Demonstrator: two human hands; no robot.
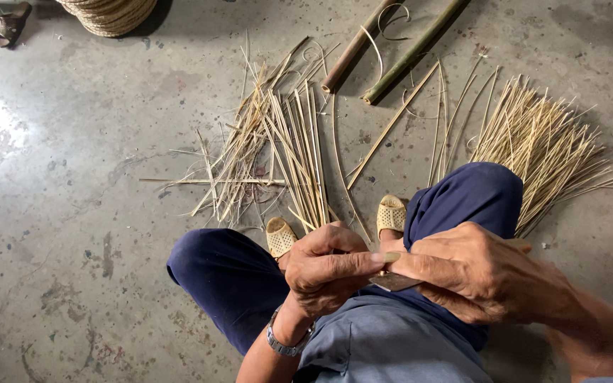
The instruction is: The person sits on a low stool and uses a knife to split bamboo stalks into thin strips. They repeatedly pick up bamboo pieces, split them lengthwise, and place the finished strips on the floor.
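Pale split bamboo strips (299, 152) lie piled on the floor while I see my left hand (328, 266) and right hand (473, 273), fingers clenched, grasping a flat grey metal blade (394, 282).

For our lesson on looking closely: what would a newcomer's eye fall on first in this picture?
Probably the two hands at bottom centre: the left hand and right hand meet over a flat metal blade. Next, the heaps of thin bamboo strips on the concrete floor, and two bamboo poles at the top.

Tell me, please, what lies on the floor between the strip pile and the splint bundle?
In the head view, a few loose strips lie between the strip pile and the splint bundle.
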